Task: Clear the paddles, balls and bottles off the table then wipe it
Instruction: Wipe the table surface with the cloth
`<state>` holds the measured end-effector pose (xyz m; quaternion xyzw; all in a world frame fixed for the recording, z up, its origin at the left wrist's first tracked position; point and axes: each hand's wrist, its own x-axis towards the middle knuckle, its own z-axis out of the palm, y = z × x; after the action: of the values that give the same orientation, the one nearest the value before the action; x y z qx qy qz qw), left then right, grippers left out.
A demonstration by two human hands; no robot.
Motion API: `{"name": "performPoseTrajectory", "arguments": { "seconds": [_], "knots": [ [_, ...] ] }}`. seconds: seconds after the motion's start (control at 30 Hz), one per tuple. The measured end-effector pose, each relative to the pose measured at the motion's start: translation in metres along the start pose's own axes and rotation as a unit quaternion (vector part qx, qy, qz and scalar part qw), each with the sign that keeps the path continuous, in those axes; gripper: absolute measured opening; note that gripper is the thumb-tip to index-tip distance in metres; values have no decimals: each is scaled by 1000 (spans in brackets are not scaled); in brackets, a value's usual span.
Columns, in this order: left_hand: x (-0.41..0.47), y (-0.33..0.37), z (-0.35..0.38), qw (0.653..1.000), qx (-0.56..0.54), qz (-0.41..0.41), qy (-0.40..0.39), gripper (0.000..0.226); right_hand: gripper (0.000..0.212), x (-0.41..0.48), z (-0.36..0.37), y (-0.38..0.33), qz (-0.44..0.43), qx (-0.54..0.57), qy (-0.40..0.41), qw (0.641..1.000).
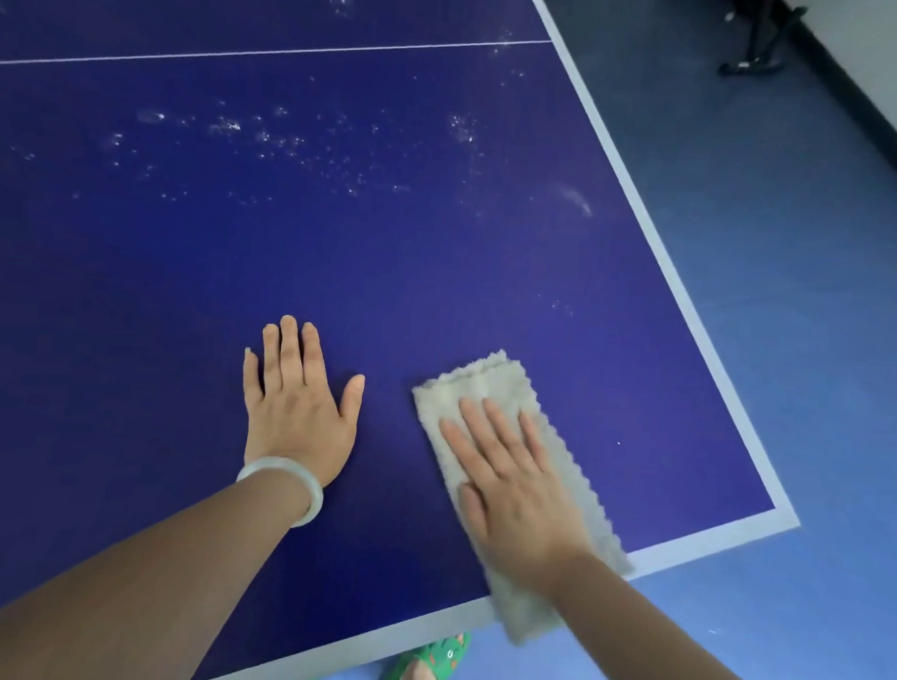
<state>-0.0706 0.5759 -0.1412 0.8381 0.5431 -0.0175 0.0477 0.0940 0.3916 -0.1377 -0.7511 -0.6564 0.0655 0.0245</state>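
While droplets (pixel 270 142) speckle the table (pixel 439 267), blue floor (pixel 795 355) surrounds it.

Matt blue table (pixel 439 267), white-speckled; fluffy pale cloth (pixel 491 377), scalloped edges; glossy translucent bangle (pixel 304 487); green rubbery sandal (pixel 437 658).

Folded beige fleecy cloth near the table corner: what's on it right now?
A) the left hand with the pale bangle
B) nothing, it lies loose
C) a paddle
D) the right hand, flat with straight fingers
D: the right hand lies flat, fingers straight, on the folded beige fleecy cloth, pressing it onto the dark blue table; the left hand rests on bare table beside it.
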Motion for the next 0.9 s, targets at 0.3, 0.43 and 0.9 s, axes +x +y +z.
{"name": "performPoseTrajectory", "arguments": {
  "seconds": [0.3,0.43,0.9],
  "knots": [
    [0,1,1,1000,-1,-4,4,79,64,46,-4,54,266,28,57,962],
    [0,1,0,1000,5,-4,2,79,59,-5,-3,24,21,-4,-5,1000],
    [0,3,-2,1000,-11,-1,-8,78,69,41,-14,115,328,24,27,944]
  ]
}}
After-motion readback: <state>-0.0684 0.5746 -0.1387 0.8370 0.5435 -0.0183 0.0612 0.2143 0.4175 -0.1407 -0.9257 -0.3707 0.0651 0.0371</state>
